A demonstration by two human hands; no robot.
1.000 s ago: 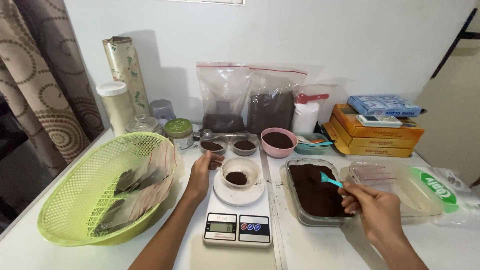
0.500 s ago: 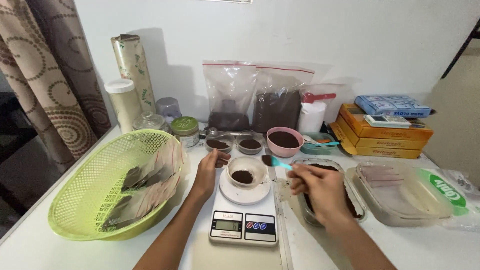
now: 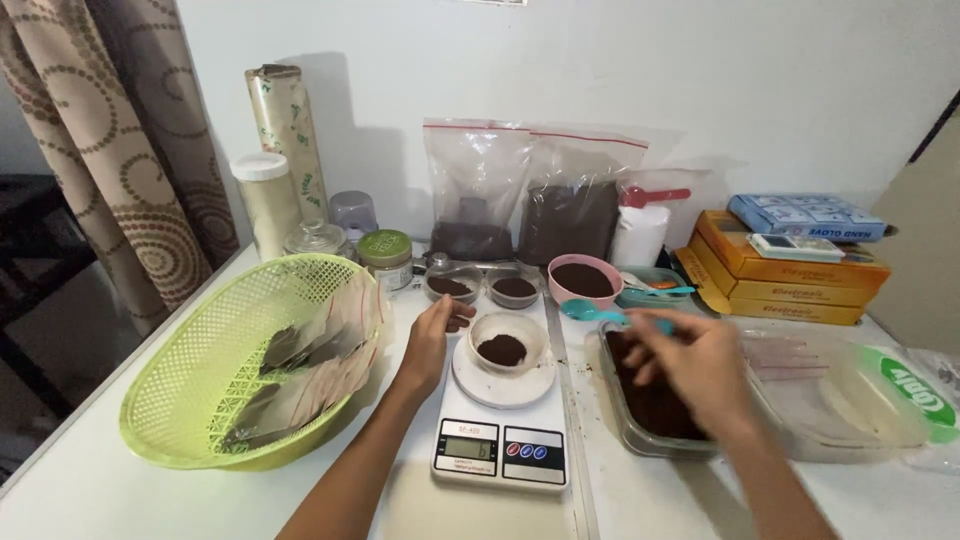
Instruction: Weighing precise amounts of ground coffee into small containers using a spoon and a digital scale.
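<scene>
Head view: I see the clear rectangular plastic tub of dark brown powder right of the white digital kitchen scale. On the scale stands a small white bowl of powder. My left hand curls loosely beside it, empty; my right hand pinches a turquoise plastic spoon.

A home packing corner: patterned curtain at upper left, kitchen scale on a white bench, zip bags of brown powder against the wall.
</scene>
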